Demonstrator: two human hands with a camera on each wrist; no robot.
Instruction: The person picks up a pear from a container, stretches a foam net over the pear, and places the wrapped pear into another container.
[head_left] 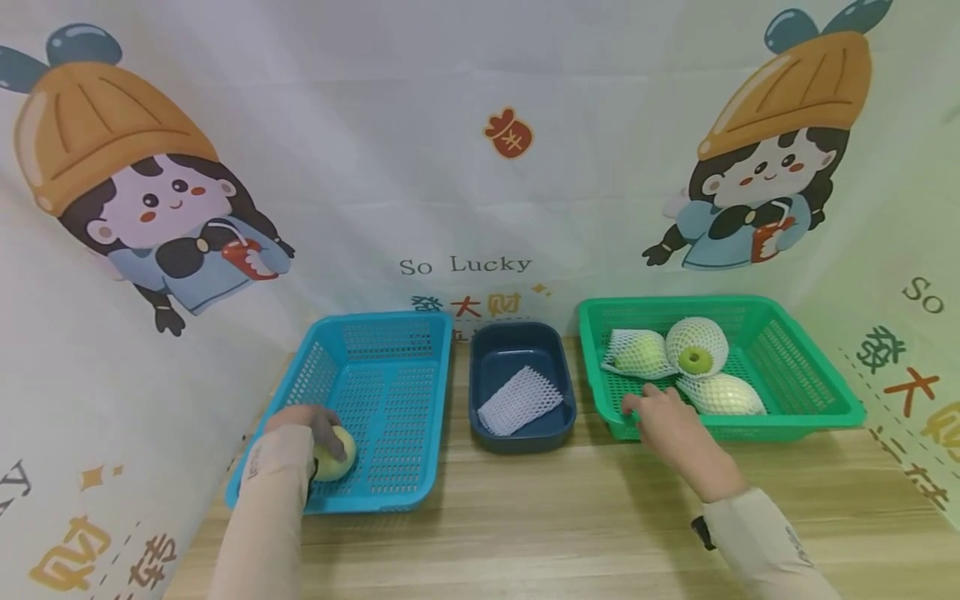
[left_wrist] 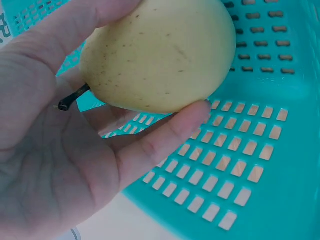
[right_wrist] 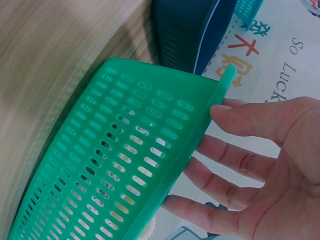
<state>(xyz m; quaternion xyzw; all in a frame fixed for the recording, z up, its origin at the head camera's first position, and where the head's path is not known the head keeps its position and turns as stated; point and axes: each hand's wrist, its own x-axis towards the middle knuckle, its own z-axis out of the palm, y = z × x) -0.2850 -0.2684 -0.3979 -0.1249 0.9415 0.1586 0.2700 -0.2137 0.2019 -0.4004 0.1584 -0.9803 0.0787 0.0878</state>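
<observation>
A pale yellow pear (left_wrist: 165,55) with a dark stem lies in the grip of my left hand (head_left: 303,421), low inside the blue basket (head_left: 438,400). The left wrist view shows the thumb on one side of the pear and fingertips under the other. My right hand (head_left: 667,421) is over the near left rim of the green basket (head_left: 813,358). In the right wrist view, its thumb tip is right at the rim (right_wrist: 227,82), while the other fingers reach past the edge, loosely bent and spread. Three fruits in white foam nets, including one net-wrapped fruit (head_left: 697,346), sit in the green basket.
Between the baskets stands a dark blue tub (head_left: 480,417) with a loose white foam net (head_left: 521,402) in it. All three containers are on a wooden table (head_left: 525,533). A printed white cloth (head_left: 465,167) hangs behind and at both sides.
</observation>
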